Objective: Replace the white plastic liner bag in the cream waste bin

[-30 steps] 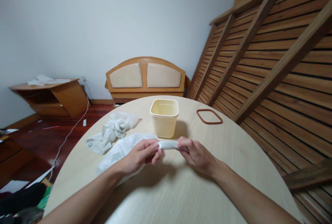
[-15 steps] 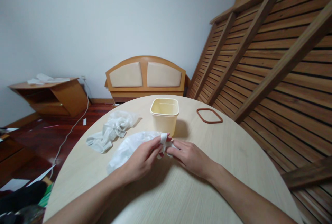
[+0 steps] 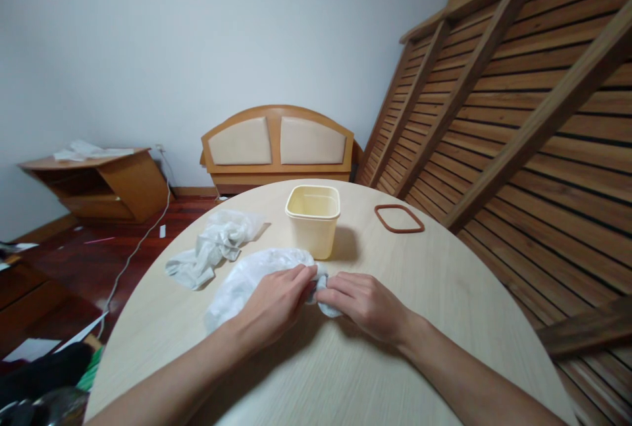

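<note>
White bag (image 3: 257, 271) end, taut strip a second ago, now bunched, seemingly looped, on near side of yellow bin (image 3: 313, 232); left hand (image 3: 279, 297), right hand (image 3: 368, 301) both pinching it.

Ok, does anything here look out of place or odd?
Around the table: on the right, a slatted wooden panel stands on edge instead of lying flat, and on the left a white cord trails across the floor near stray papers. The yellow tub stands upright beyond the held, crumpled white material; I see no spill.
</note>
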Demonstrator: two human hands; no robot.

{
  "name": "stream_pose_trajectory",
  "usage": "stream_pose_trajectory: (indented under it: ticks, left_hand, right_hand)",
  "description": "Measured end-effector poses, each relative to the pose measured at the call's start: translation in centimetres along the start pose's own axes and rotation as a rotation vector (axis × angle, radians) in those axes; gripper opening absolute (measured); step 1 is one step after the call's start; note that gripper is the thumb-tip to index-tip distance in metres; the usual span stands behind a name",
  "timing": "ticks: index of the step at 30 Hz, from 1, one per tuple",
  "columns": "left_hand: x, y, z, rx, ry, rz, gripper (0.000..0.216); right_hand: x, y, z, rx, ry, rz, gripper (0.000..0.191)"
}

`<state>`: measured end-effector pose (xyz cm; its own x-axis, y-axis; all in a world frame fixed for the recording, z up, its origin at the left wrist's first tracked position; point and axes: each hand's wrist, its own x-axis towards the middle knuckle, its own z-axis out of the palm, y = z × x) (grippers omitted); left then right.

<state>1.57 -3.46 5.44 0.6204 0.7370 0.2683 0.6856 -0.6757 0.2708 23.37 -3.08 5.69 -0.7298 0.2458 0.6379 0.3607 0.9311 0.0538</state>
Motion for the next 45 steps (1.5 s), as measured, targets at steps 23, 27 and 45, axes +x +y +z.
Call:
stream_pose_trajectory:
  ticks: [23,27,45]
  left_hand:
    - [-0.4,0.0,-0.5,-0.293,0.052,-0.062,0.013]
    - [-0.3,-0.1,0.0,-0.315,0.028,-0.047,0.018]
    - [-0.3,0.9,-0.2,-0.582,0.025,-0.197,0.021]
  right_hand:
    - [-1.0,0.5,1.3,0.364,0.138,0.297,0.021]
    - [-1.3,-0.1,1.7,0.439,0.197,0.505,0.024]
    - [-0.5,-0.4,1.0,0.396,0.181,0.416,0.009]
